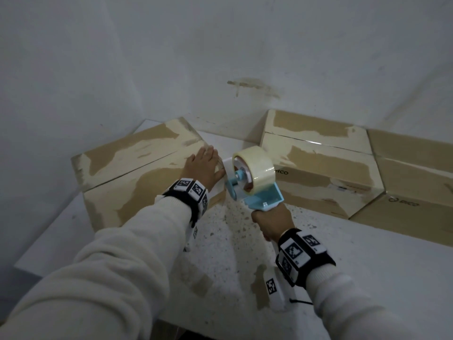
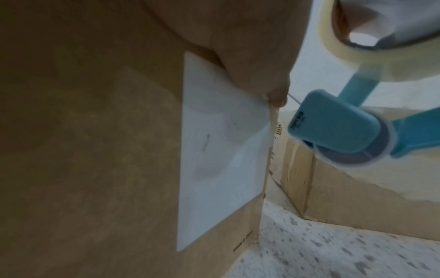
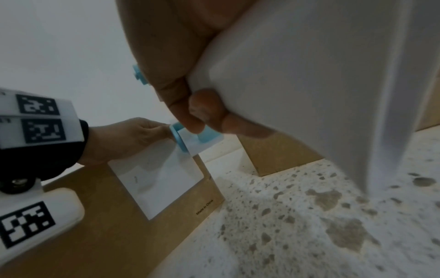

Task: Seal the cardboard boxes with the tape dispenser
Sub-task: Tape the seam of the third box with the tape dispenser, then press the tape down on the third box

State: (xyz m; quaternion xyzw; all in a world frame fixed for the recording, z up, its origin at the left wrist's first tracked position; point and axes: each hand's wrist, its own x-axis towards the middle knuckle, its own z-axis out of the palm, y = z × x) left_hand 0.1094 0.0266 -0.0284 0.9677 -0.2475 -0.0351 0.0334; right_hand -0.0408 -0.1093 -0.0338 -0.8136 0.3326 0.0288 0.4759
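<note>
- The right hand (image 1: 268, 223) is clenched round the white handle of the tape dispenser (image 1: 255, 182), holding it up over the speckled counter (image 1: 228, 241), its front end just beside the near box's corner; the roll looks almost full.
- The left hand (image 1: 204, 165) lies with its fingers (image 1: 210, 153) straight on the top right corner of the near box (image 1: 137, 173), the thumb over the edge onto the white label (image 2: 221, 150) on the box's side. It seems to be steadying the box, or pressing down a tape end, though no tape strand shows plainly.
- That box's flaps are closed, but its centre seam looks bare: sealing here is, I judge, only starting.
- Further off, the middle box (image 1: 318, 163) shows an open dark seam, so it is likely unsealed.
- The far-right box (image 1: 416, 168) runs out of frame; whether it is taped cannot be told.
</note>
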